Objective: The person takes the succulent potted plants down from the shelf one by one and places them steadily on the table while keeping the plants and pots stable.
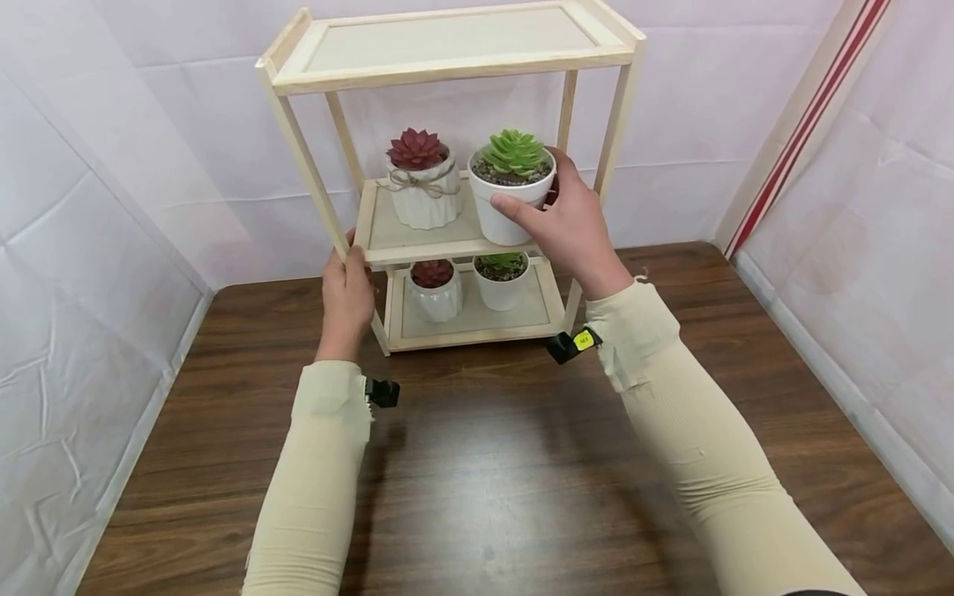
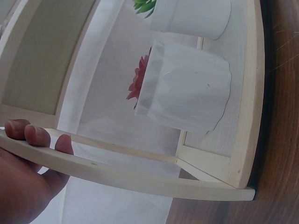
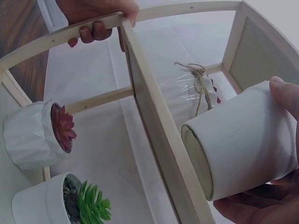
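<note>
My right hand [image 1: 577, 219] grips a white pot [image 1: 514, 217] with a green succulent [image 1: 516, 153], thumb in front and fingers round the far side. In the right wrist view the pot [image 3: 245, 144] is tilted, its underside showing at the middle shelf's front edge. On the left, my left hand [image 1: 346, 294] holds the post of the wooden rack [image 1: 447, 73], its fingers [image 2: 38, 135] curled round the wood. A red succulent [image 1: 416, 151] in a ribbed white pot [image 1: 426, 203] with a twine bow stands on the middle shelf, left of the held pot.
On the bottom shelf [image 1: 477, 329] stand a smaller ribbed pot with a red succulent [image 1: 436, 294] and a white pot with a green succulent [image 1: 503, 288]. The rack stands on a dark wood table [image 1: 477, 463], with white cloth [image 1: 835, 306] hung around it.
</note>
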### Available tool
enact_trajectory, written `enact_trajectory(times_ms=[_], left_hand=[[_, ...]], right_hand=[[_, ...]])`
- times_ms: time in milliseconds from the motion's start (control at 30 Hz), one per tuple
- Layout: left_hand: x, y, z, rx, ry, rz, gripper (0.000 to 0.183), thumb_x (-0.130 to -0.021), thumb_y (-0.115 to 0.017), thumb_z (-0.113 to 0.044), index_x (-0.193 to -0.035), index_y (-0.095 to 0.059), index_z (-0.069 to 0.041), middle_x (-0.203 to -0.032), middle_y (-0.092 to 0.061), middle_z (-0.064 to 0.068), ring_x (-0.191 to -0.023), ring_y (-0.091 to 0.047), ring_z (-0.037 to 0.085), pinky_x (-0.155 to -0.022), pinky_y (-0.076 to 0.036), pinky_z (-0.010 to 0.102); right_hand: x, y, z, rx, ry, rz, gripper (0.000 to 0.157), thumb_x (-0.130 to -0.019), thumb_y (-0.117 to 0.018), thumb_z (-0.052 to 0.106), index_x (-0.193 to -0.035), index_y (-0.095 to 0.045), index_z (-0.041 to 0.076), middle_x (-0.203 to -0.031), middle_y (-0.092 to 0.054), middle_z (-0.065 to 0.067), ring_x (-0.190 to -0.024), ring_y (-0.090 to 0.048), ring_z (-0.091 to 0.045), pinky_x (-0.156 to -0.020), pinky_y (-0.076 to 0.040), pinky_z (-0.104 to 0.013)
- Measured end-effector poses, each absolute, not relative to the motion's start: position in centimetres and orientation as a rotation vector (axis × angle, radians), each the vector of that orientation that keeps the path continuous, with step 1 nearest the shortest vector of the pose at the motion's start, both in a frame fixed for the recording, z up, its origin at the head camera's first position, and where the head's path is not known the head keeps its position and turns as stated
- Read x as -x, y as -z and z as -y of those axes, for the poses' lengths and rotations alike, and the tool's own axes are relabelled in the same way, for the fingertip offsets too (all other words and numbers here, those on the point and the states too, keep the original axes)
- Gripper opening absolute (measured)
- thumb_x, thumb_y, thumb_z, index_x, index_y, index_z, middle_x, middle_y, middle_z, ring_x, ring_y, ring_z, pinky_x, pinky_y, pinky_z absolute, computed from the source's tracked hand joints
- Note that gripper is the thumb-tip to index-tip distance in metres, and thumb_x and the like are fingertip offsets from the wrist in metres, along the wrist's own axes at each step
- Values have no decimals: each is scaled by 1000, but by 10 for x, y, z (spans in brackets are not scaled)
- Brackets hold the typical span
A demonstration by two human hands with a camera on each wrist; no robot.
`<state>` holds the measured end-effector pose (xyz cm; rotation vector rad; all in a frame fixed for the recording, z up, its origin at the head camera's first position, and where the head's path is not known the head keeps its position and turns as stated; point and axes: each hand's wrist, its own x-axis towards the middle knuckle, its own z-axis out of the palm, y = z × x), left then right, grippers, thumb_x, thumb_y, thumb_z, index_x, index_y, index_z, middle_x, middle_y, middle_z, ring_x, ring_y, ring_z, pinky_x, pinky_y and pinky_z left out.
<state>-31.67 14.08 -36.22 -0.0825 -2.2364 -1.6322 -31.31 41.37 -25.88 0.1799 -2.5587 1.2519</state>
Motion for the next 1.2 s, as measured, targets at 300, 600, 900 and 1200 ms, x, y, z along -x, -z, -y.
enact_trajectory(times_ms=[300, 600, 900, 1200], left_hand=[[317, 362, -141, 84, 1645, 2234, 44, -98, -20, -43, -138, -35, -31, -74, -42, 1, -63, -40, 17, -60, -43, 29], [317, 362, -141, 83, 1637, 2231, 45, -98, -21, -42, -138, -35, -30, -75, -43, 0, -62, -40, 16, -59, -43, 28], [317, 362, -141, 95, 1657, 2207, 46, -97, -22, -43, -139, -34, -28, -76, -44, 1, -58, -39, 16, -54, -39, 28], [309, 352, -143, 102, 1696, 2214, 44, -99, -22, -34, -140, -34, -23, -74, -43, 2, -56, -37, 14, -54, -38, 27]], right_hand=[[307, 259, -414, -214, -1315, 2532, 95, -64, -66, 67, -141, -24, 31, -133, -48, -3, -116, -50, -11, -95, -43, -30], [300, 260, -415, -287, -1375, 2490, 90, -66, -67, 63, -140, -27, 30, -131, -50, -3, -114, -51, -11, -94, -45, -32], [289, 258, -413, -370, -1429, 2468, 81, -71, -70, 52, -138, -32, 25, -129, -50, -2, -113, -52, -10, -91, -46, -31], [266, 243, -405, -412, -1469, 2466, 73, -77, -69, 40, -137, -34, 17, -128, -51, -5, -112, -54, -14, -91, -47, -32]])
